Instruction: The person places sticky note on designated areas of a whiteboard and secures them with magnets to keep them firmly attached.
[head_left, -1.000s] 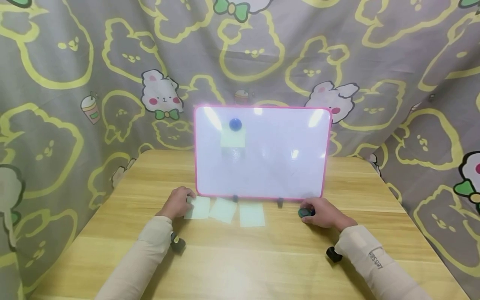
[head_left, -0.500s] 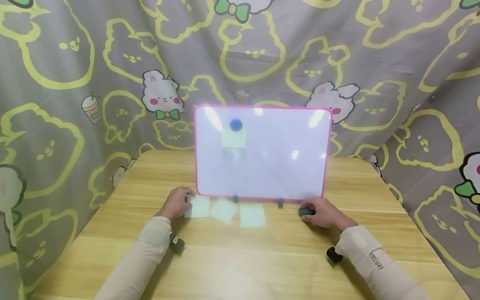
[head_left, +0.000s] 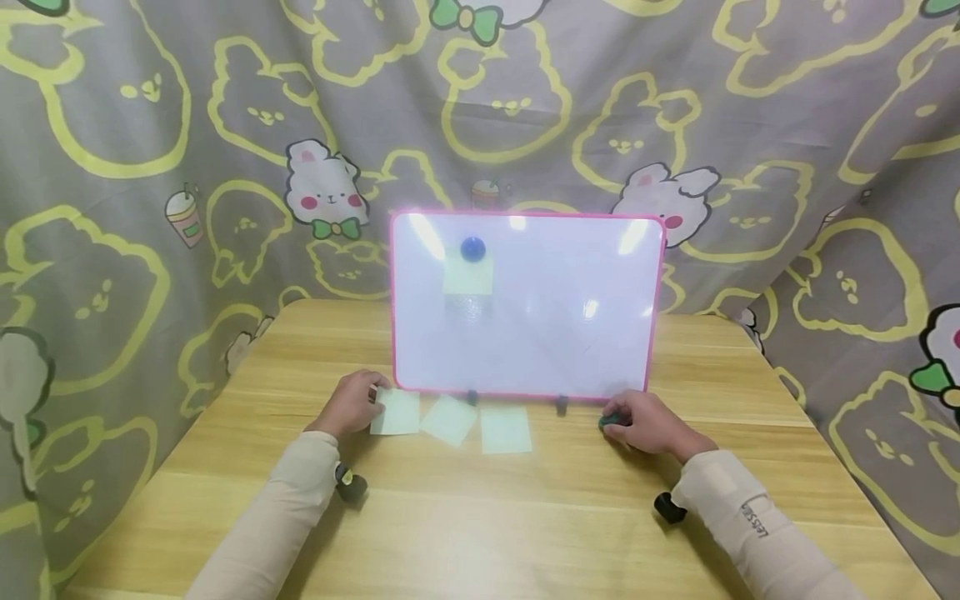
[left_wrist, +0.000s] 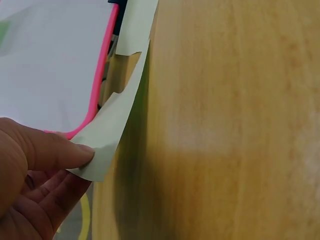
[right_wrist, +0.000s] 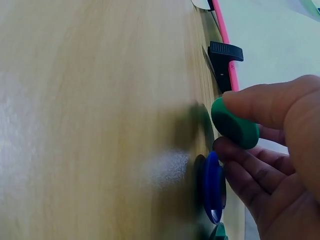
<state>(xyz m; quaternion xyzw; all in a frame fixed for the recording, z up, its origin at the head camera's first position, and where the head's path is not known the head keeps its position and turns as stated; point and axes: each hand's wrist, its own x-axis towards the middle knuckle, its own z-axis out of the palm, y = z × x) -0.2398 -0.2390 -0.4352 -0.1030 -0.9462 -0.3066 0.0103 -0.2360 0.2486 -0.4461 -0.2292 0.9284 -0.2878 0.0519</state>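
At the lower left corner of the whiteboard (head_left: 555,342), my left hand (head_left: 351,407) pinches the edge of a pale green paper note (head_left: 399,413) between thumb and fingers. That edge is bent up in the left wrist view. My right hand (head_left: 647,423), near the board's lower right corner, pinches a round green magnet (right_wrist: 234,125), tilted, by thumb and fingertips. Below those fingers stands a blue magnet (right_wrist: 213,187), with part of another green magnet (right_wrist: 219,232) at the frame's bottom. On the board's upper left, a blue round magnet (head_left: 473,249) overlaps the top of a pale note (head_left: 468,279).
Two more pale notes, a tilted one (head_left: 449,420) and a straighter one (head_left: 506,430), lie before the board on the wooden table (head_left: 480,525). Black clips (right_wrist: 225,52) hold the board's pink lower edge. A patterned curtain (head_left: 510,125) hangs behind.
My left hand has shifted slightly up with the note. The right hand has risen a little, and the green magnet in it has tipped. The other notes and the board stay put.
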